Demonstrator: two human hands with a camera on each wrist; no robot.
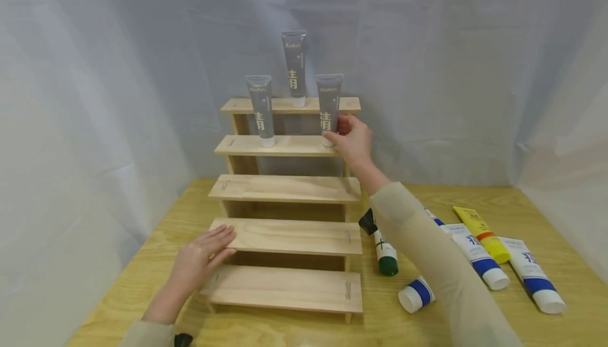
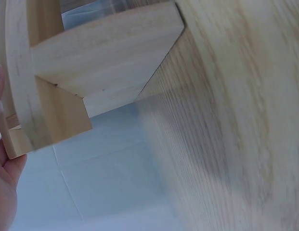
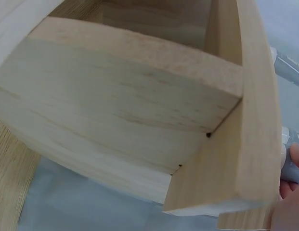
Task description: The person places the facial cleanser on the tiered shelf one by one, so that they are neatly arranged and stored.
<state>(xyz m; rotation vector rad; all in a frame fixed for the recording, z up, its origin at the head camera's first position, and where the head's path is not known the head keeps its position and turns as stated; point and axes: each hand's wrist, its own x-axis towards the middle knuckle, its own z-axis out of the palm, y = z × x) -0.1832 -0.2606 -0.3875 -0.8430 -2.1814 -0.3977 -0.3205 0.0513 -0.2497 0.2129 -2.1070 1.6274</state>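
Right hand (image 1: 352, 138) pinches the rightmost upright grey tube (image 1: 329, 99); left hand (image 1: 199, 257) grips the wooden rack (image 1: 290, 236) near its left end.

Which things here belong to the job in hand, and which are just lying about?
For the job:
wooden step stand, held by the left hand
grey tube in the right hand
two other grey tubes on the stand

Apparently lying about, perhaps for later:
yellow tube
blue-and-white tubes
green-capped white tube

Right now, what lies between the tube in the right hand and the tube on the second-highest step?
In the head view, that step is bare between the left tube and the held tube; a third tube stands higher, on the top step.
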